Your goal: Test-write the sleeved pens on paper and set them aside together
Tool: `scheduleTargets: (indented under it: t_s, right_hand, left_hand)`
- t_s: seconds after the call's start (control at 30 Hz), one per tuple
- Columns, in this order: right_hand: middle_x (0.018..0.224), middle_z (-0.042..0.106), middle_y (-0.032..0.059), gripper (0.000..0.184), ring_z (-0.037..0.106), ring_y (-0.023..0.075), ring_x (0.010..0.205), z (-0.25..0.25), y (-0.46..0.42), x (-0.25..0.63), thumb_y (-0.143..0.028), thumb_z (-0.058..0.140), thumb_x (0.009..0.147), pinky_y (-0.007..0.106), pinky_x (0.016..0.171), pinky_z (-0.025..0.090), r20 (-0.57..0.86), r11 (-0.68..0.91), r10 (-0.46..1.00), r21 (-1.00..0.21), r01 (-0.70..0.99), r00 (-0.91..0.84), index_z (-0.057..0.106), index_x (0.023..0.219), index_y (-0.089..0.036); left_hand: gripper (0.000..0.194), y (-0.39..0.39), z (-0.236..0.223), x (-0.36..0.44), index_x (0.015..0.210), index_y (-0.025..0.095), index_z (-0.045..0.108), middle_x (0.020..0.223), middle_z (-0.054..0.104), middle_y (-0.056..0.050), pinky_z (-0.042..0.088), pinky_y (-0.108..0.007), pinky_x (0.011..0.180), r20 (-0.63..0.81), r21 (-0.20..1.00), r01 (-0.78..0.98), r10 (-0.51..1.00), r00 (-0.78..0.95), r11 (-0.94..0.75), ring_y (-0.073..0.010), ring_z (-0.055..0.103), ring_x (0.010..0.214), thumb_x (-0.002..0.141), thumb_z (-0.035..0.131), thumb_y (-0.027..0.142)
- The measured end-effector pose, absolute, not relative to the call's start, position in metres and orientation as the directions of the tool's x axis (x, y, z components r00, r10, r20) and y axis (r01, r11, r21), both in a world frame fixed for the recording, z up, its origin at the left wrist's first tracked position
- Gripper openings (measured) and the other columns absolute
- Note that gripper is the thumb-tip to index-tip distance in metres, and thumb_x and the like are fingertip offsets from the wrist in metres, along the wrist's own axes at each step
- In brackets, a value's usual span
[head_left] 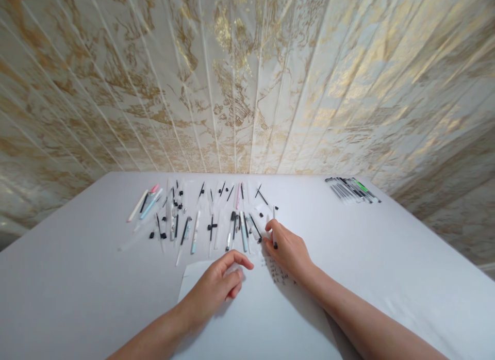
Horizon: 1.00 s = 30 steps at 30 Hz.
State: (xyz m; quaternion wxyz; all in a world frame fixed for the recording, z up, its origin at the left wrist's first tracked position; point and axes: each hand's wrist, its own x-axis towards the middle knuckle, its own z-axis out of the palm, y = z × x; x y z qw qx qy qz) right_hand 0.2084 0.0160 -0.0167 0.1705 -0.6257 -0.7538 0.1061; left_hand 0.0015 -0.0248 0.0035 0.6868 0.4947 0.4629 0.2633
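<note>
While your right hand (289,247) pinches the slim, pale, black-ended plastic pen (275,237) at one o'clock from the white paper sheet's (266,321) middle, your left hand (221,280), fingers apart, holds nothing; that barrel looks light, stiff, slippery: grip mid-length.

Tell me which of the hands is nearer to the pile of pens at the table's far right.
Right. The right hand is left of the pile of pens and closer to the person; the left hand is farther left, over the paper.
</note>
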Motion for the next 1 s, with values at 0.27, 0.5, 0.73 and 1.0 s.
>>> scheduleTargets:
  t_s: [0.27, 0.5, 0.73, 1.0]
  right_hand:
    - [0.077, 0.063, 0.0001, 0.013, 0.055, 0.0169, 0.064, -0.02, 0.019, 0.211, -0.022, 0.047, 0.087, 0.024, 0.055, 0.028, 0.141, 0.176, 0.981, -0.34, 0.924, -0.135, 0.047, 0.1, -0.023]
    - [0.077, 0.064, 0.0001, 0.013, 0.056, 0.0168, 0.061, -0.017, 0.018, 0.213, -0.03, 0.044, 0.091, 0.025, 0.056, 0.034, 0.192, 0.19, 0.974, -0.388, 0.902, -0.123, 0.05, 0.101, -0.024]
    - [0.086, 0.067, 0.0036, 0.028, 0.061, 0.0187, 0.073, 0.003, 0.013, 0.22, -0.035, 0.033, 0.098, 0.03, 0.069, 0.042, 0.333, 0.273, 0.939, -0.562, 0.781, -0.088, 0.055, 0.112, -0.025]
    - [0.091, 0.066, 0.0067, 0.037, 0.057, 0.0154, 0.067, 0.037, 0.004, 0.22, -0.049, 0.039, 0.094, 0.03, 0.064, 0.046, 0.157, 0.162, 0.987, -0.941, 0.298, -0.043, 0.06, 0.104, -0.02]
  left_hand:
    - [0.021, -0.024, -0.005, 0.002, 0.083, 0.021, 0.048, 0.095, 0.058, -0.002, 0.042, -0.027, 0.066, -0.24, 0.963, 0.006, 0.847, 0.474, 0.27, -0.0109, 0.049, 0.066, 0.073, 0.042, 0.004]
    - [0.02, -0.023, -0.011, 0.001, 0.086, 0.02, 0.044, 0.11, 0.058, -0.006, 0.046, -0.03, 0.068, -0.24, 0.944, -0.086, 0.843, 0.482, 0.318, -0.0098, 0.056, 0.066, 0.08, 0.034, 0.004]
    - [0.015, -0.024, -0.013, 0.001, 0.085, 0.02, 0.043, 0.107, 0.061, -0.006, 0.047, -0.03, 0.067, -0.207, 0.944, -0.125, 0.846, 0.492, 0.304, -0.0098, 0.058, 0.066, 0.086, 0.035, 0.008]
    - [0.013, -0.025, -0.012, 0.001, 0.082, 0.019, 0.049, 0.069, 0.059, 0.002, 0.044, -0.026, 0.06, -0.183, 0.969, -0.048, 0.838, 0.514, 0.241, -0.0113, 0.055, 0.059, 0.09, 0.038, 0.017]
